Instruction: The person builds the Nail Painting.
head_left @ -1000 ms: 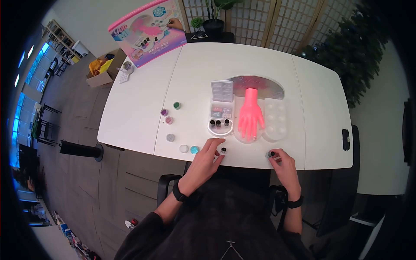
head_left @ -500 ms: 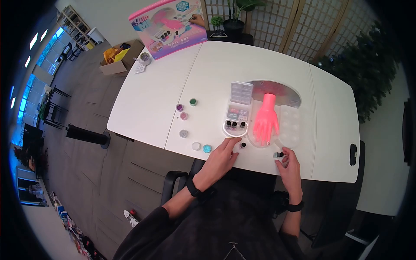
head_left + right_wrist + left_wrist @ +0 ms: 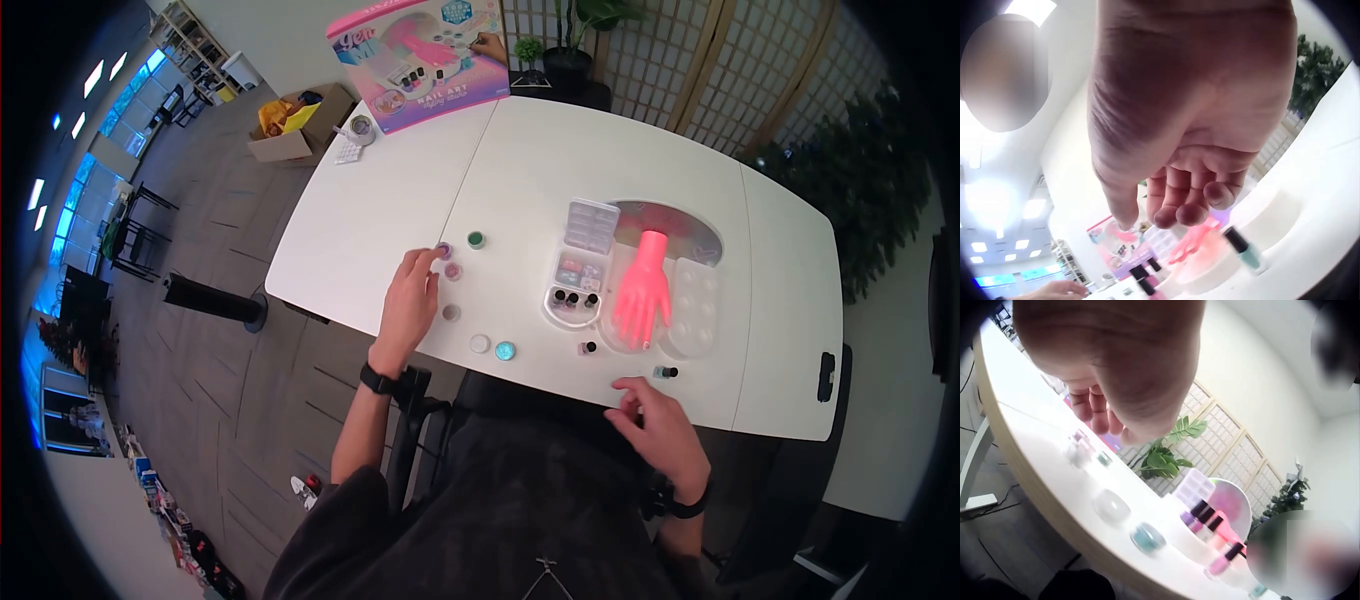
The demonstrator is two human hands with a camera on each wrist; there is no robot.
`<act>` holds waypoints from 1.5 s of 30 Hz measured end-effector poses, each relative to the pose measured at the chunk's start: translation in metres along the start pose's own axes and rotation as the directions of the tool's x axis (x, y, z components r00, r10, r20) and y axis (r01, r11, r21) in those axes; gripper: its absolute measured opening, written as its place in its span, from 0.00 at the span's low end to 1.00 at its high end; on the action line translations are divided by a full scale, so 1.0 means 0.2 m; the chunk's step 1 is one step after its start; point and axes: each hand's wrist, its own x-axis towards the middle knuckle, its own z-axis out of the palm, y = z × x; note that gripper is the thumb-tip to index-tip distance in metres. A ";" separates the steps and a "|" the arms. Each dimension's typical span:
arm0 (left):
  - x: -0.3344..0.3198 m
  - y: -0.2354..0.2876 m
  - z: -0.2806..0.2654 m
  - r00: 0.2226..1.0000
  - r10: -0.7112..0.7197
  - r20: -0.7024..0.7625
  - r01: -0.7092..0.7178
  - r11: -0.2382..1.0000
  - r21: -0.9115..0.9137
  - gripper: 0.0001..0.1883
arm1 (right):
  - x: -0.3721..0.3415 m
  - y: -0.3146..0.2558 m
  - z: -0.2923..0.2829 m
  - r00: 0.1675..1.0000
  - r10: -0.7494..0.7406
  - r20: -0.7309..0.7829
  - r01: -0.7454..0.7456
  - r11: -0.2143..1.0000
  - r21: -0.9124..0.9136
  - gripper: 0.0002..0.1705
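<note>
My left hand (image 3: 405, 308) reaches over the left part of the table, its fingertips right at the rim of a small purple jar (image 3: 446, 250). The thumb stands apart from the forefinger, near a pink jar (image 3: 453, 271). A green jar (image 3: 476, 240) sits just beyond. Nearer me are a greyish jar (image 3: 451, 313), a white one and a turquoise jar (image 3: 505, 351). My right hand (image 3: 662, 435), loosely bent and holding nothing, hovers at the front edge. Close to it a mint nail polish bottle (image 3: 1249, 256) with black cap lies on its side. A pink nail polish bottle (image 3: 586, 348) lies left of that.
A pink model hand (image 3: 643, 295) rests on a clear stand with a mirror (image 3: 690, 228). Beside it are an open bead case (image 3: 592, 225), several black-capped bottles and a moulded tray (image 3: 693, 310). A nail art box (image 3: 420, 65) stands at the far left.
My left hand has left the pink polish bottle and moved left to the purple jar. The right hand has let go of the mint bottle and drawn back. The camera view has turned left.
</note>
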 end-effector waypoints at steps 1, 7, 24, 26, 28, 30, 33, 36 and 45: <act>0.07 -0.05 0.02 0.999 0.040 0.016 -0.041 0.999 0.035 0.18 | 0.05 -0.03 0.05 0.996 -0.054 0.064 0.058 0.997 -0.057 0.21; 0.23 -0.17 0.07 0.979 0.118 0.166 -0.145 0.976 0.164 0.18 | 0.14 -0.10 0.12 0.969 -0.186 0.162 0.220 0.948 -0.228 0.23; -0.12 0.86 0.12 0.799 0.601 -0.006 -0.565 0.747 -0.350 0.41 | 0.08 -0.23 -0.08 0.940 -0.241 -0.239 0.229 0.970 -0.079 0.22; -0.14 0.92 0.18 0.775 0.631 0.011 -0.589 0.729 -0.350 0.40 | 0.08 -0.23 -0.10 0.940 -0.196 -0.280 0.201 0.980 -0.012 0.24; -0.16 0.97 0.22 0.750 0.661 0.023 -0.621 0.716 -0.319 0.37 | 0.07 -0.19 -0.11 0.939 -0.155 -0.306 0.159 0.987 -0.011 0.24; -0.18 1.01 0.27 0.727 0.686 0.009 -0.646 0.689 -0.330 0.36 | 0.08 -0.16 -0.13 0.940 -0.132 -0.316 0.136 0.991 -0.008 0.24; -0.19 1.02 0.32 0.693 0.721 0.012 -0.682 0.660 -0.313 0.35 | 0.08 -0.12 -0.17 0.944 -0.102 -0.313 0.119 0.992 0.035 0.23; -0.19 1.04 0.33 0.720 0.692 0.045 -0.641 0.688 -0.340 0.37 | 0.10 -0.08 -0.24 0.950 -0.102 -0.297 0.119 0.992 0.039 0.21; -0.23 0.75 0.19 0.886 0.452 0.103 -0.405 0.862 -0.304 0.35 | 0.51 0.28 -0.52 0.922 -0.175 -0.346 -0.007 0.885 -0.466 0.15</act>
